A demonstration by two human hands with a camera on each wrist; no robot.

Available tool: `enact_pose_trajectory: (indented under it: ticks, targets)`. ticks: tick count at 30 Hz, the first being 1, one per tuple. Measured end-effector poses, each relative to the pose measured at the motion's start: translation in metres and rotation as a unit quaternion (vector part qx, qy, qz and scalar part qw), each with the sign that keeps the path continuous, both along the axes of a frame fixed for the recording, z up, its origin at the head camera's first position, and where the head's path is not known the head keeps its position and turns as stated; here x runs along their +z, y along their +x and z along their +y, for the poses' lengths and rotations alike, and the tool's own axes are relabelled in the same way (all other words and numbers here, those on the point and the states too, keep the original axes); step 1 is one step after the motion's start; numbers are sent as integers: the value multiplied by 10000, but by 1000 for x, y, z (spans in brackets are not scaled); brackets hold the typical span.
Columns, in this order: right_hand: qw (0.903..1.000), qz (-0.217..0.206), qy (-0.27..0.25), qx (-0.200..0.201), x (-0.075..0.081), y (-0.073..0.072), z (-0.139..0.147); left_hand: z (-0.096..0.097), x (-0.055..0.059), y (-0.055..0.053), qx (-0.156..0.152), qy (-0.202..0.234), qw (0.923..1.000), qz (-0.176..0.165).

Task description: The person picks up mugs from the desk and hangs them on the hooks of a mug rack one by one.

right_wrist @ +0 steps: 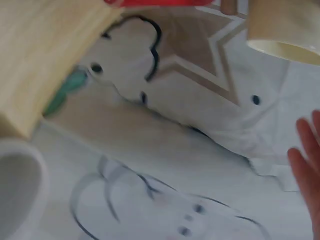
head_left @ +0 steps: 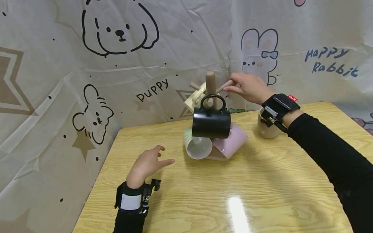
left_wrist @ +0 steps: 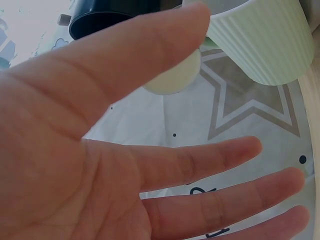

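A wooden mug tree [head_left: 210, 79] stands at the back of the table. A black mug [head_left: 211, 123] hangs at its front, with a cream mug [head_left: 190, 101] behind. Lower down are a ribbed pale green mug [head_left: 189, 140], its mouth facing forward, and a tilted pink mug [head_left: 234, 140]. My right hand [head_left: 250, 87] pinches the end of a right-hand peg [head_left: 223, 86] between thumb and fingers; its other fingers [right_wrist: 302, 160] look spread in the right wrist view. Left of the green mug, my left hand [head_left: 147, 164] hovers with fingers apart, holding nothing.
A beige mug [head_left: 266, 129] stands on the wooden table [head_left: 175, 200], partly behind my right wrist. A printed cloth [head_left: 180, 38] with cartoon animals hangs behind and along the left side.
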State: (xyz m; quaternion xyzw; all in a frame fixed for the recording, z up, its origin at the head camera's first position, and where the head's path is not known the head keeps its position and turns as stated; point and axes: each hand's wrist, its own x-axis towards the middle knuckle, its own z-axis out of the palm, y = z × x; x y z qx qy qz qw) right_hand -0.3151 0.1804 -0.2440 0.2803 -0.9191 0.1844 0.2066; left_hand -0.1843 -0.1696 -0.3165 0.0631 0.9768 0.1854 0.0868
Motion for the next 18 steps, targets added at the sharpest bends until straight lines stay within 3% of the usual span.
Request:
enact_pose_trajectory:
  ticks: [4,7,10,18]
  targets:
    - [9908,-624,-1048,591,-10,-12,-5,-1,0,0,17,-15,10000,-27]
    - [9694,-1287,-1812,1044,-14,-17,-10,0,0,-1,16,-7,10000,-21]
    - [9461,-1735,-2431,1251,-18,-19,-13,0,-1,-1,20,14,10000,-18]
    - [9195,-1379,-3396,1422,-32,-14,-13,-2,-1,-1,74,99,9999,-44]
